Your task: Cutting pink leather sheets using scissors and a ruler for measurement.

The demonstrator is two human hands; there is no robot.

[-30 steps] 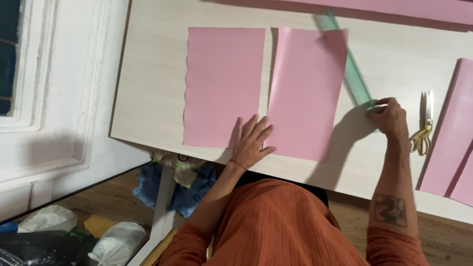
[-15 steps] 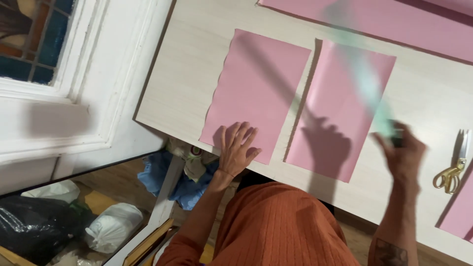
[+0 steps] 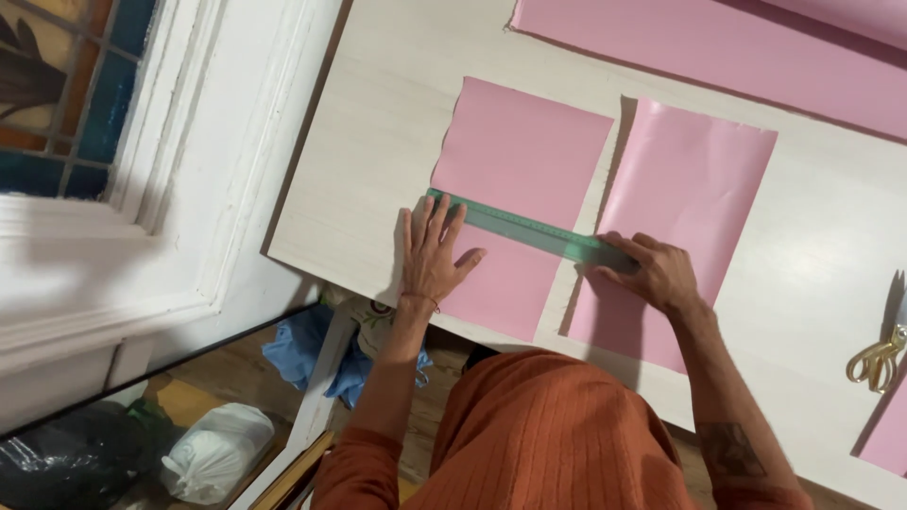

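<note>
Pale wood-grain table (image 3: 378,132) stands beside a white window frame (image 3: 189,189) with stained glass, and all the work centres on the green ruler (image 3: 524,229) lying across it. Under the ruler's left half sits a pink paper sheet (image 3: 520,151); its right end reaches onto a second pink sheet (image 3: 694,170) just beside the first. The left hand (image 3: 430,260) lies flat with fingers spread, pressing the ruler's left end and the paper beneath, its grip released. The right hand (image 3: 652,269) is curled over the ruler's right end, its grip closed on it.

It looks to me like the lining-up stage: the ruler is being set slantwise across the first sheet. The next move seems to call for both ends held firm so the edge does not creep. Far to the ruler's right lie gold-handled scissors (image 3: 879,354), well apart, with a larger pink sheet (image 3: 718,57) beyond.
</note>
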